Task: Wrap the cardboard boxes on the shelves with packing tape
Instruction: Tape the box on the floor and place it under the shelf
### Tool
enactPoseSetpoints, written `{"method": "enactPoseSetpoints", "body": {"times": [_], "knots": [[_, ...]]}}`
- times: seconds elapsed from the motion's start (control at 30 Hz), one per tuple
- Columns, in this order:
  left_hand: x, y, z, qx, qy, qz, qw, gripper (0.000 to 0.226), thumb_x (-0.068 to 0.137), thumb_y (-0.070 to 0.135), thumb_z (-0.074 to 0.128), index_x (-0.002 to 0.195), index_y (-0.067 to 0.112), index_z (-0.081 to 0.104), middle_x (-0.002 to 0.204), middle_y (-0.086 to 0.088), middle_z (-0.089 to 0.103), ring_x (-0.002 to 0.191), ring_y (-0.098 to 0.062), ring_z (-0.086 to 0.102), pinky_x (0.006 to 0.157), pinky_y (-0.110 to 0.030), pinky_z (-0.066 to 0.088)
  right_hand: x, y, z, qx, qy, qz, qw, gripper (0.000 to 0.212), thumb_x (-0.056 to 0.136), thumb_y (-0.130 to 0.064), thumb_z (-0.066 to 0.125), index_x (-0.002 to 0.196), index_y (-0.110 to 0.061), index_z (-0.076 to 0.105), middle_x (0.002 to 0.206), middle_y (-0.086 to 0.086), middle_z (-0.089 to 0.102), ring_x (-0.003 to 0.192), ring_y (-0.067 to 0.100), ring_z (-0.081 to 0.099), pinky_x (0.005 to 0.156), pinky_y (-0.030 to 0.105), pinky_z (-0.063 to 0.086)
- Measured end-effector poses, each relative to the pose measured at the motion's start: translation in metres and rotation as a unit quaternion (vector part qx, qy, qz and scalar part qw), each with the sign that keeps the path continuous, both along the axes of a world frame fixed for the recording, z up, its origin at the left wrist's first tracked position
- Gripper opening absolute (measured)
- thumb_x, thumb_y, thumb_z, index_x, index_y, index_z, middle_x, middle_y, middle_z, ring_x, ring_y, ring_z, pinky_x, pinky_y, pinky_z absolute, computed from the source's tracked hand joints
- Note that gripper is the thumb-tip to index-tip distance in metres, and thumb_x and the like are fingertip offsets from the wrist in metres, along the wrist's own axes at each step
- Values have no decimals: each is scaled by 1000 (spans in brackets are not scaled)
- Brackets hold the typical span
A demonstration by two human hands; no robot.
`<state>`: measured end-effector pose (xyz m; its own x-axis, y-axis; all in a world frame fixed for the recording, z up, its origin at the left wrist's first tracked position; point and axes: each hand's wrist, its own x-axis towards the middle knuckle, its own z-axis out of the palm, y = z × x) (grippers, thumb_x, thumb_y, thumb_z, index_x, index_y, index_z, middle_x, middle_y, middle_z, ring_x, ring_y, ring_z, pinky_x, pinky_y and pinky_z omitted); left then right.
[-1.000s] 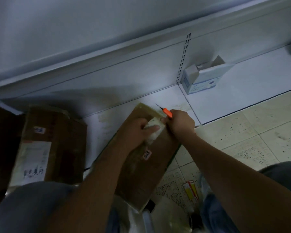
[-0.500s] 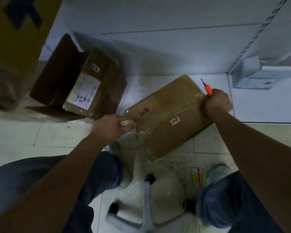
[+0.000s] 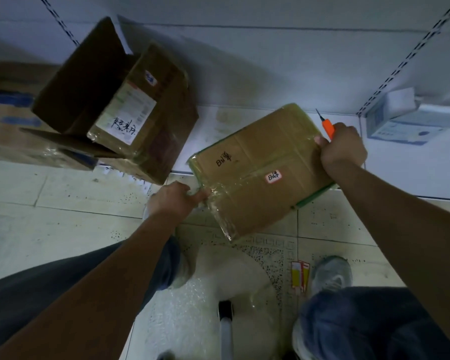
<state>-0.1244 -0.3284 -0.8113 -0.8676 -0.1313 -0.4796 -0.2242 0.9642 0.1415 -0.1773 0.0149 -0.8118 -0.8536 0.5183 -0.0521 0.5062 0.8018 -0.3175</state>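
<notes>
The scene is dim and bluish, underexposed overall. The brightest patch falls on the white shelf (image 3: 270, 74) at the far side, and glare glints off the tape on the flat cardboard box (image 3: 257, 172). The open carton (image 3: 109, 94) at far left casts a deep shadow rightward. Wide-angle distortion bends the edges; the near foreground is soft and blurred.
</notes>
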Motion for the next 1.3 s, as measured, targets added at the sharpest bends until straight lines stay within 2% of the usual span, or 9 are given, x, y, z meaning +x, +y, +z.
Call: {"method": "enactPoseSetpoints", "body": {"times": [0.13,0.3,0.47,0.57,0.7,0.83,0.97,1.1,1.3], "knots": [[25,9,-14,184,-105,63,975,49,91,62,56,61,22,63,55,7,60,58,-10,59,52,-21,40,10,-43,1,46,33,26,998,28,96,-14,50,123,-8,55,120,16,55,91,39,64,75,43,47],[44,21,-25,325,-62,147,932,35,95,44,61,76,16,71,66,3,65,58,-8,58,45,-11,41,34,-103,-4,96,-79,125,984,41,104,-32,47,138,-8,49,103,8,65,85,22,61,62,30,36],[24,44,-13,382,-74,202,899,44,93,52,60,72,14,68,54,4,61,46,-6,56,43,-16,40,24,-101,4,-26,-85,255,963,52,101,-46,46,145,-17,45,159,4,33,124,33,51,91,35,44],[19,59,-6,434,-124,215,866,39,95,51,58,96,14,70,88,-6,70,76,-20,66,58,-25,55,20,-86,24,-84,-52,234,967,41,102,-42,47,132,-16,57,124,13,64,109,33,61,85,34,44],[7,100,9,560,-157,244,776,29,95,20,65,122,10,63,119,-13,66,105,-31,65,90,-49,57,39,-64,32,4,-56,212,976,35,102,-46,42,128,-24,53,114,6,65,97,27,63,73,33,46],[8,135,0,545,-157,199,799,19,96,25,64,113,17,62,112,-10,66,100,-29,65,93,-51,55,52,-44,11,-8,-122,205,971,69,92,-68,45,149,-33,31,156,-4,36,119,27,57,86,41,52],[11,141,-24,556,-141,225,788,39,94,30,67,128,16,52,118,-6,64,96,-23,67,79,-42,61,51,-39,-6,17,-104,210,972,79,90,-68,48,154,-30,23,160,-7,29,114,25,60,82,37,52],[18,157,-45,481,-6,131,867,41,100,29,57,135,18,38,115,-9,63,86,-23,69,63,-35,60,49,-39,-11,27,-115,214,970,77,93,-64,45,156,-27,19,164,-5,17,117,24,57,89,37,51],[24,168,-54,568,-40,179,802,28,102,17,51,128,19,40,116,-21,61,74,-24,68,58,-29,58,43,-30,6,-26,-171,267,948,73,101,-46,46,158,-18,11,166,6,6,128,29,48,107,41,40]]}}
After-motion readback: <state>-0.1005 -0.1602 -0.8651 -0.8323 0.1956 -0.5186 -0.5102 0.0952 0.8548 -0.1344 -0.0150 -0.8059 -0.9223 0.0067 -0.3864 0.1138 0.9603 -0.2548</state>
